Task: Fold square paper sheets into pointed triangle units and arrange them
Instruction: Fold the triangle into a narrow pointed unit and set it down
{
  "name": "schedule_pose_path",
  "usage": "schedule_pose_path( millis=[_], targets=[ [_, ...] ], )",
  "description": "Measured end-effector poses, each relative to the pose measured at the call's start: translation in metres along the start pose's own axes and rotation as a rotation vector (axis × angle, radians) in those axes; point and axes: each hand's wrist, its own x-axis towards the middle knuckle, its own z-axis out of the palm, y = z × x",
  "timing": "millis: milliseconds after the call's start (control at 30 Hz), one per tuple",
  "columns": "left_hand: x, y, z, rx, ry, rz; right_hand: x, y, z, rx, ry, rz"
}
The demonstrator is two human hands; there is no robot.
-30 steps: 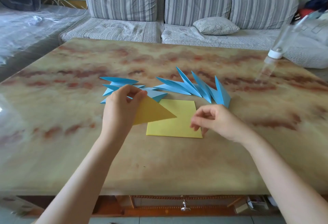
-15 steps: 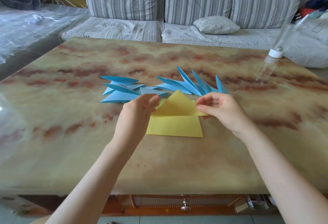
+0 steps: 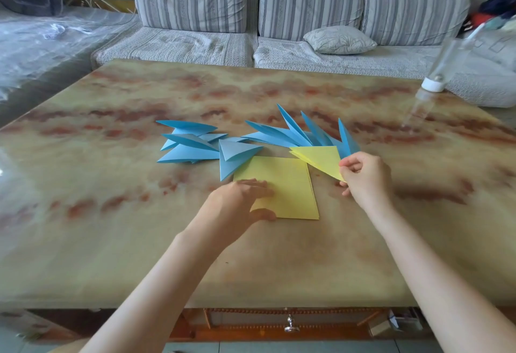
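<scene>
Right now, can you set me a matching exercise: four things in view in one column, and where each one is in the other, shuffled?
Things:
1. yellow triangle
2. yellow sheets
3. blue triangles
4. clear bottle

Places:
a. flat on the table, under the left hand
b. cap down at the far right edge
c. pinched in the right hand
d. spread out beyond the yellow paper

Pairs: 1-c, 2-a, 3-d, 4-b.

Bright, soft daylight, evenly spread.
Pale glare on glossy table (image 3: 111, 227) at left; left hand (image 3: 234, 210) motion-blurred; bottle (image 3: 444, 62) upper right smeared; wide-angle bending at frame edges.
</scene>
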Motion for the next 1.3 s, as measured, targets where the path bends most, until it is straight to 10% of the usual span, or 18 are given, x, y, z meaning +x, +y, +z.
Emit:
schedule_pose_path(
  millis=[233,367,567,833,1033,1300],
  targets=[
    [-0.002,0.003,-0.007,-0.05,0.037,-0.035,-0.009,-0.009,-0.002,-0.509,0.071,-0.197],
    [-0.004,0.007,-0.014,0.047,0.145,-0.08,-0.013,-0.018,0.0,-0.187,0.004,-0.402],
    [-0.006,-0.001,-0.025,-0.2,0.403,-0.055,-0.023,-0.03,-0.005,0.257,-0.596,-0.365],
    [-0.007,-0.009,-0.035,-0.511,0.389,-0.261,-0.028,-0.033,0.004,0.418,-0.528,-0.343],
    [-0.013,-0.02,-0.033,-0.294,0.201,-0.554,-0.034,-0.034,0.003,0.366,-0.568,-0.389],
    [-0.012,-0.02,-0.039,-0.632,0.108,-0.535,-0.04,-0.038,0.001,0.339,-0.674,-0.423]
  ],
)
